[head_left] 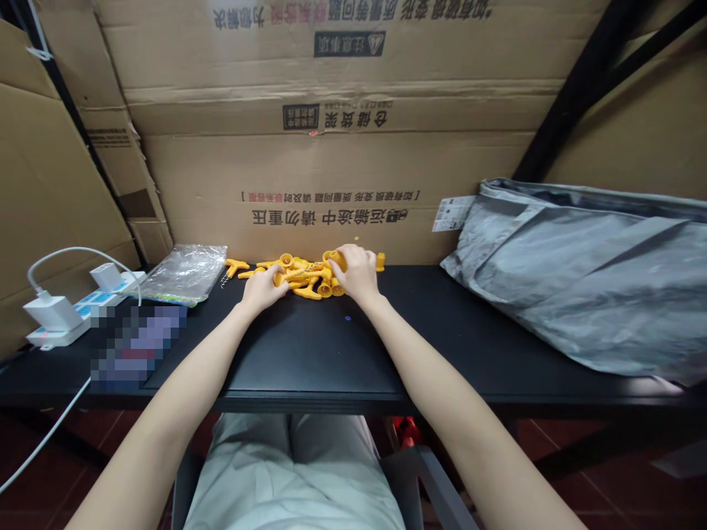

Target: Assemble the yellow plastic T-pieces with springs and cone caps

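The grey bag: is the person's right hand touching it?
Apart: the head view shows black tabletop between the right hand and the grey bag.

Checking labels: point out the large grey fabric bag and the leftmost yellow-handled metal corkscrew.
Large grey fabric bag (574, 276): head view, on its front side.
Leftmost yellow-handled metal corkscrew (237, 264): head view, on its handle.

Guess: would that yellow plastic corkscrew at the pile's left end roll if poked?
The corkscrew probably won't roll far: its handle sits crosswise. The chunky handle should feel stiff, but its thin, curly spiral might snag.
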### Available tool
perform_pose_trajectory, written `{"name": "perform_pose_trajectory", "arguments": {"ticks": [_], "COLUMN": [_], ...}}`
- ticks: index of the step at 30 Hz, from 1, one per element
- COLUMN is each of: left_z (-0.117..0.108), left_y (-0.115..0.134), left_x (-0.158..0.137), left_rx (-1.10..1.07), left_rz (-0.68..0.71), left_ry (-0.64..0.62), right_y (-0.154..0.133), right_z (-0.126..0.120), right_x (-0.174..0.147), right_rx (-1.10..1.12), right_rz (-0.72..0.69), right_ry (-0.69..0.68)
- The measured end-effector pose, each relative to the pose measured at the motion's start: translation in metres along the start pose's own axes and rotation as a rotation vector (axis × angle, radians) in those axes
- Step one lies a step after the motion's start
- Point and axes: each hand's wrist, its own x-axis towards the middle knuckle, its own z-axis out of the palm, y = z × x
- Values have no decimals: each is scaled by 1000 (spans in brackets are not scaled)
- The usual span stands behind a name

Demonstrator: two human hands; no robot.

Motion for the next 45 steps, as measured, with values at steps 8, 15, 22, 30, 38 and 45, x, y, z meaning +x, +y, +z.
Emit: {"name": "perform_pose_trajectory", "arguments": {"ticks": [8,15,22,30,38,45], "left_z": [2,1,0,4,5,3], "left_y": [-4,-3,-4,-19,-26,-39], "left_x": [2,1,4,11,21,29], "left_rx": [4,7,-16,-421,-1120,-1141], "left_rz": [-24,-55,-121,-246,-488,-515], "left_ry": [-2,20,59,156,142,146], "right_y": [64,97,104,95,87,96], "right_z": [16,32,37,28,25,34], "right_x": [-7,-27,-29,-28,-28,-31], "right_rx": [108,187,48,-95,-74,-99], "right_rz": [513,747,762,785,727,698], "right_ry": [87,-134,-295,-351,-429,-468]}}
